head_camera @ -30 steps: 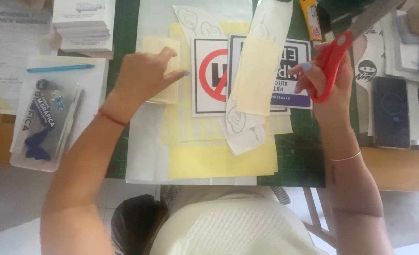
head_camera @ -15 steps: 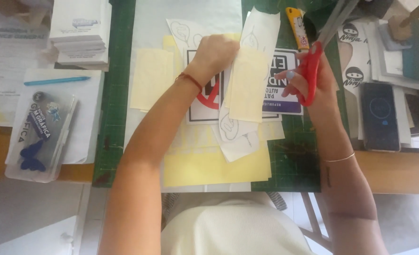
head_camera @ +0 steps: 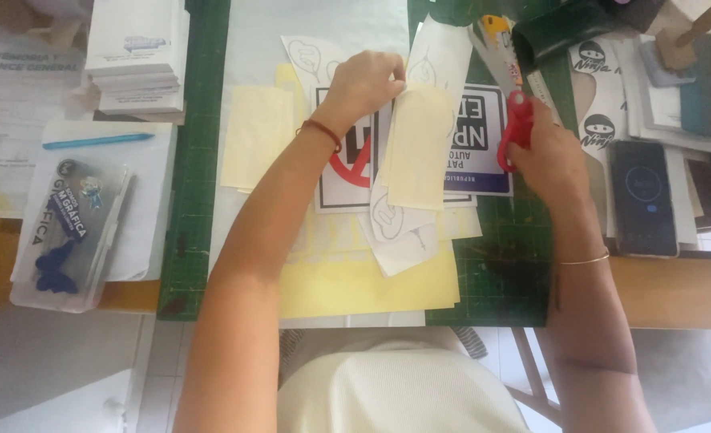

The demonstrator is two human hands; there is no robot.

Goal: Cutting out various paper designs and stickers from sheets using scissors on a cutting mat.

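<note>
Both hands have drawn closer over the cutting mat since the earlier frames: the left hand (head_camera: 363, 80), which lay spread on the yellow sheets, is now closed on the top edge of the pale paper strip (head_camera: 416, 144), and the right hand (head_camera: 546, 156) has brought the red-handled scissors (head_camera: 509, 88) in beside that strip's right edge. The right hand is wrapped around the scissor handles, blades pointing away toward the top of the green cutting mat (head_camera: 195, 160). The strip hangs from the left hand's pinch over a printed sign (head_camera: 484, 148) and loose white cut-outs (head_camera: 399, 232). Held only at one end, the strip could flop or twist against the blades, so a cut might wander; the left fingertips sit near the blades' path, and the sign underneath could be nicked.
</note>
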